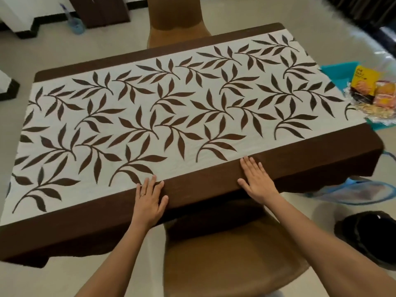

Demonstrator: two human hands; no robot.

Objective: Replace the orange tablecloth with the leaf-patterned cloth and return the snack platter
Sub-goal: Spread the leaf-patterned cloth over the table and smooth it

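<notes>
Chair [225, 260] sits below the near edge of the cloth [171, 108]. Left hand [149, 199] and right hand [256, 182] lie flat on it, fingers straight, gripping nothing, apparently smoothing its brown border. Platter [383, 122] waits off the cloth's right end, not yet returned.

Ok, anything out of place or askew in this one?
Only the snack platter: it sits on a teal surface past the right end, not on the leaf-patterned cloth, which lies flat and smooth.
</notes>
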